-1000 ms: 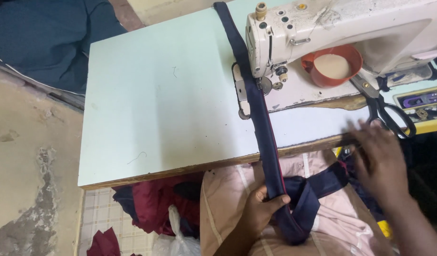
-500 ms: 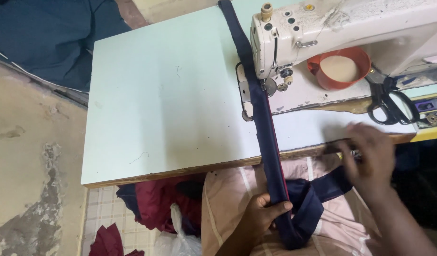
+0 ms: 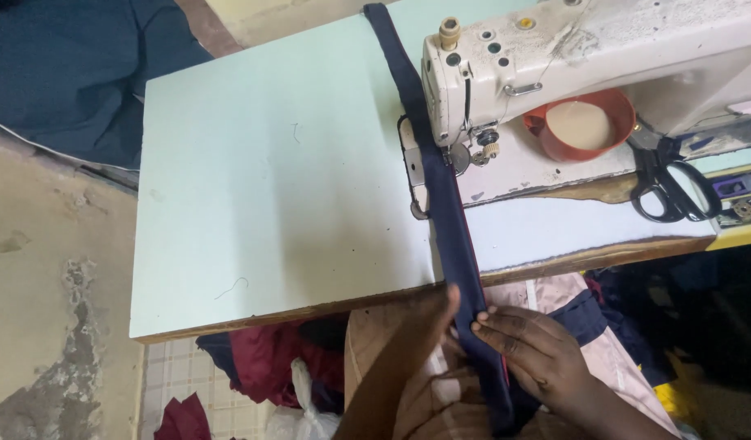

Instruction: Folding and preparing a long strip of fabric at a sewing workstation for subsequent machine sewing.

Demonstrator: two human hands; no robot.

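Head view: both hands pinch the navy strip (image 3: 453, 220) at the worktop (image 3: 269, 179) edge, left hand (image 3: 428, 326) on its left side, right hand (image 3: 530, 346) on its right, long axis running away under the sewing machine (image 3: 587, 57).

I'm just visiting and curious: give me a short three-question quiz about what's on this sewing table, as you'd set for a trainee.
1. True or false: the navy fabric strip runs under the needle end of the sewing machine.
2. Which item lies to the right of the red bowl? A) a tape measure B) black-handled scissors C) a thread cone
3. Where do the left hand and right hand meet the strip?

Key:
1. True.
2. B.
3. Just below the front edge of the pale green tabletop, one hand on each side of the strip, fingers pinching it.
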